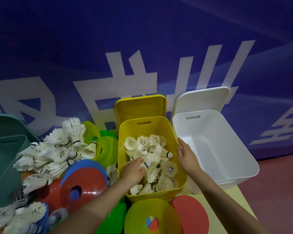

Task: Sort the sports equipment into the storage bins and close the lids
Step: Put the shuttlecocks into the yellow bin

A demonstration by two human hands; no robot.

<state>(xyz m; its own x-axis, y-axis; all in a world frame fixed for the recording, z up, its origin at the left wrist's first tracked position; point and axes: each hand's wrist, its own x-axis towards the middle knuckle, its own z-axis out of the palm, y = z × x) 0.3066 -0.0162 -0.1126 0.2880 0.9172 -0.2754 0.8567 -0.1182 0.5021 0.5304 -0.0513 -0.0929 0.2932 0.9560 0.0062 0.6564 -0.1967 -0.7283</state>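
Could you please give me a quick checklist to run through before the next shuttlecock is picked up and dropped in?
1. Left hand free for the next pick: not ok, it holds a shuttlecock inside the yellow bin.
2. Right hand steadying the bin's right rim: ok.
3. Yellow bin has room left: ok, the fill sits below the rim.
4. Yellow lid out of the way: ok, it stands behind the bin.
5. Loose shuttlecock pile remaining on the left: not ok, many unsorted.
6. White bin open for other gear: ok.

Head cam, looks fwd/down, close over yellow bin (125,157).
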